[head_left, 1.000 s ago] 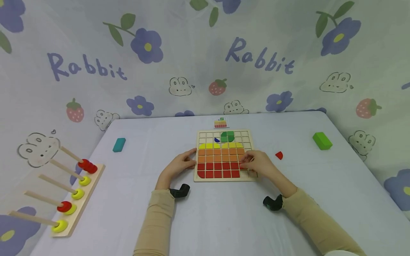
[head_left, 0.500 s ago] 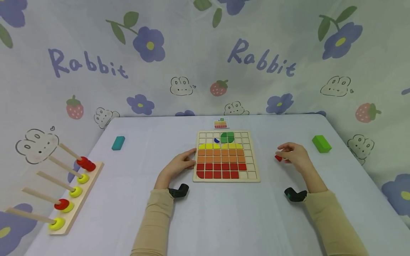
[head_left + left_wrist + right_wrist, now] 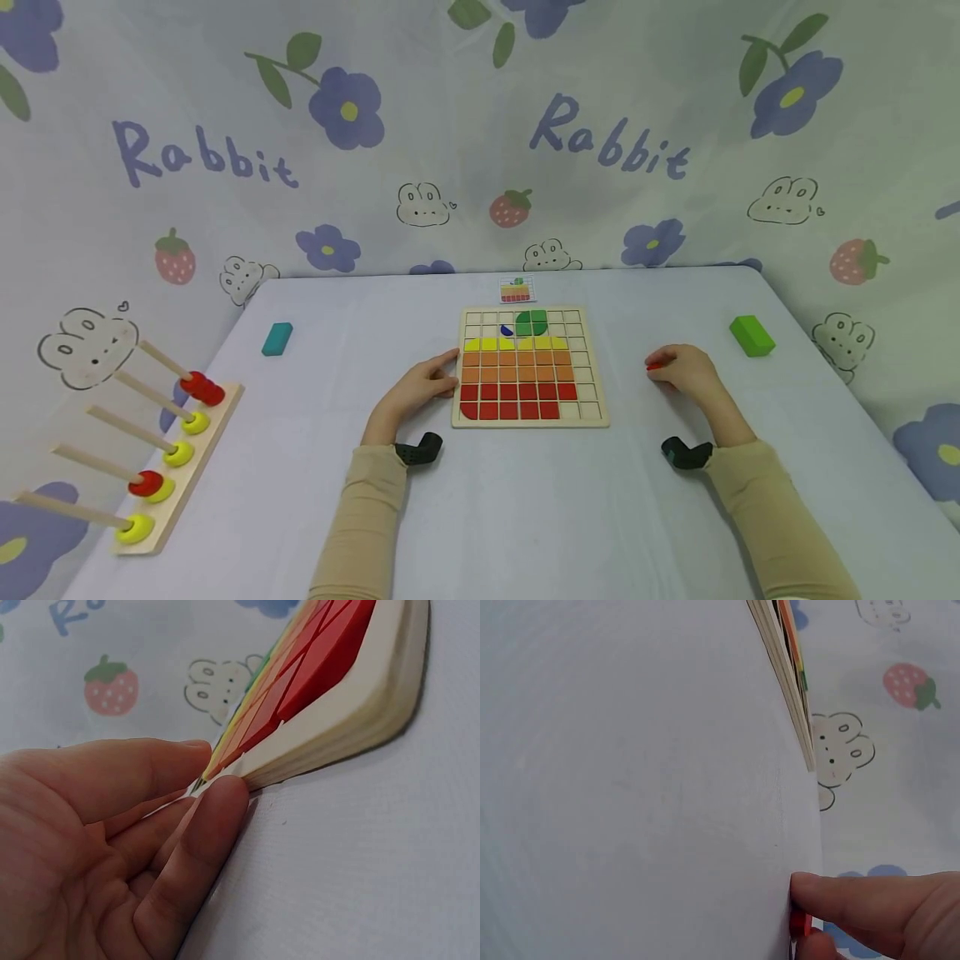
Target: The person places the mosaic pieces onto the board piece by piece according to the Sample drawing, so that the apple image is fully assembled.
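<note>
A wooden grid board [image 3: 592,392] lies mid-table, bearing rows of red, orange and yellow tiles, plus green pieces [image 3: 532,323] and a small blue piece [image 3: 507,330]. Against its left edge rest the fingertips of my left hand [image 3: 411,392]; the left wrist view shows the thumb and a finger touching the rim. To the right of the board, my right hand [image 3: 686,371] pinches a small red quarter-round tile [image 3: 800,922] between thumb and finger at the tabletop. Most of that tile is covered by the fingers.
Behind the board lies a small pattern card [image 3: 517,289]. A teal block [image 3: 277,338] is at the left, a lime green block [image 3: 752,335] at the right. A wooden peg stand [image 3: 183,475] with red and yellow beads occupies the left edge.
My right hand has left the board's right side and moved right to the loose red tile, which it now pinches. A red tile now shows at the row end where that hand was. The left hand stays put.
</note>
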`<state>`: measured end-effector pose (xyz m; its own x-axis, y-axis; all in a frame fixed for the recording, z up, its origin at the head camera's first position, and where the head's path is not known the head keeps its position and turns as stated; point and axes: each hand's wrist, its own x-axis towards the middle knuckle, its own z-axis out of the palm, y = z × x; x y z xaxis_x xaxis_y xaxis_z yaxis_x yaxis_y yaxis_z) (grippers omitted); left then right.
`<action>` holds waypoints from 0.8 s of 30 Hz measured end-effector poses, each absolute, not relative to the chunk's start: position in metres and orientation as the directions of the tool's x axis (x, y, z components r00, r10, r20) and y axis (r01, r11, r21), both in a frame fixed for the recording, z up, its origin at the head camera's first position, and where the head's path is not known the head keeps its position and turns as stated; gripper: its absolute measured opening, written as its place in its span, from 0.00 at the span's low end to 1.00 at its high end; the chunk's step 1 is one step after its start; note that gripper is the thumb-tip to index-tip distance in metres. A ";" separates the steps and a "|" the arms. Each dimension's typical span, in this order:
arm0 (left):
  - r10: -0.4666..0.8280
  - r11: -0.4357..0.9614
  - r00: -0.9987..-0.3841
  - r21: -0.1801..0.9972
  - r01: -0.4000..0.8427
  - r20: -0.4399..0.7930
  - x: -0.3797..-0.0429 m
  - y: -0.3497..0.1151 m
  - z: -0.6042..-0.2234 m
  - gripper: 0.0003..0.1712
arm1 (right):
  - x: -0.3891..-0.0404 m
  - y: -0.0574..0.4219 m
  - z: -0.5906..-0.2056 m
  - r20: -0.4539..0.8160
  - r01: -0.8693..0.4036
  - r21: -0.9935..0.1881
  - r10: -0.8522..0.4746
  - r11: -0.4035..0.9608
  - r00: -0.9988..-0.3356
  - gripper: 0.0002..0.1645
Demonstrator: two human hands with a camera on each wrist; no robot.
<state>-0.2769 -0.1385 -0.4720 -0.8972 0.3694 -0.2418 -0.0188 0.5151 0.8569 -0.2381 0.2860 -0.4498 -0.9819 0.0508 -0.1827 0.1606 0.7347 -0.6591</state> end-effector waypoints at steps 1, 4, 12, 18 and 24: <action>0.370 0.517 -0.897 0.856 -0.017 -0.241 -0.277 -0.139 -0.472 0.34 | -0.238 0.286 -0.450 -0.177 0.153 -0.656 0.047 0.739 -0.983 0.19; 0.372 0.522 -0.897 0.853 -0.011 -0.239 -0.277 -0.138 -0.471 0.34 | -0.238 0.285 -0.449 -0.163 0.137 -0.642 0.039 0.755 -0.986 0.21; 0.370 0.528 -0.898 0.849 -0.009 -0.240 -0.278 -0.139 -0.472 0.34 | -0.237 0.276 -0.443 -0.193 0.145 -0.642 0.024 0.753 -0.981 0.21; 0.372 0.523 -0.897 0.852 -0.009 -0.238 -0.277 -0.140 -0.471 0.34 | -0.243 0.260 -0.442 -0.226 0.119 -0.610 -0.029 0.784 -0.974 0.27; 0.378 0.505 -0.897 0.863 -0.009 -0.230 -0.276 -0.139 -0.470 0.34 | -0.245 0.254 -0.443 -0.165 0.068 -0.621 -0.045 0.781 -0.985 0.19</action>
<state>-0.2761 -0.1389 -0.4697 -0.8968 0.3778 -0.2303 -0.0087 0.5055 0.8628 -0.2449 0.2540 -0.4425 -0.9852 -0.0453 -0.1653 0.0682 0.7810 -0.6208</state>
